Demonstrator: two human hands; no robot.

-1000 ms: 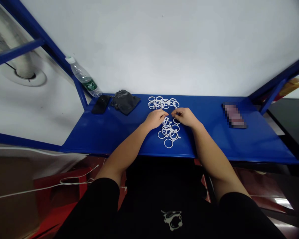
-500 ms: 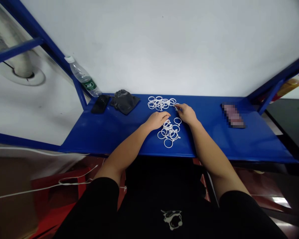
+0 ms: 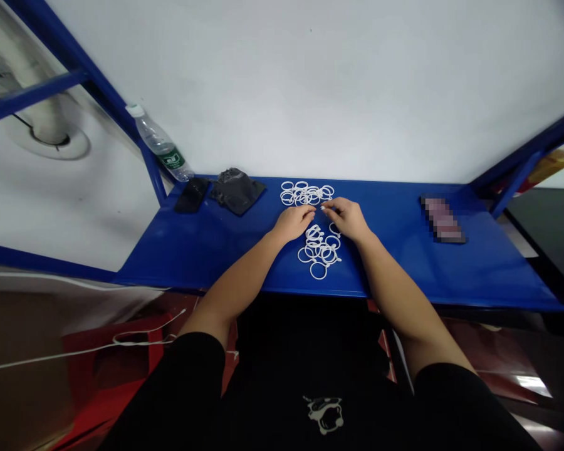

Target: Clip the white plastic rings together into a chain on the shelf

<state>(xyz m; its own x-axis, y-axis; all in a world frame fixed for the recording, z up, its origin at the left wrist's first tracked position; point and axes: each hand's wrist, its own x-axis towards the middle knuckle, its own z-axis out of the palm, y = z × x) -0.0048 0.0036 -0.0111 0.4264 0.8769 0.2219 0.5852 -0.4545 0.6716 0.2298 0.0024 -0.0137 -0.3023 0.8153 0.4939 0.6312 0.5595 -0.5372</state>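
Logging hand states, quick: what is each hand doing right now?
Left hand: fingers curled beside the near pile of white rings; grip cannot be told.
Right hand: the same.

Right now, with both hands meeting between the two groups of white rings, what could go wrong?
1. The near pile of rings overlaps a lot; lifting one may drag others, and its lowest ring lies close to the front edge of the blue shelf, so it could fall.
2. The left hand and right hand pinch something tiny; it may slip into the far pile of rings.
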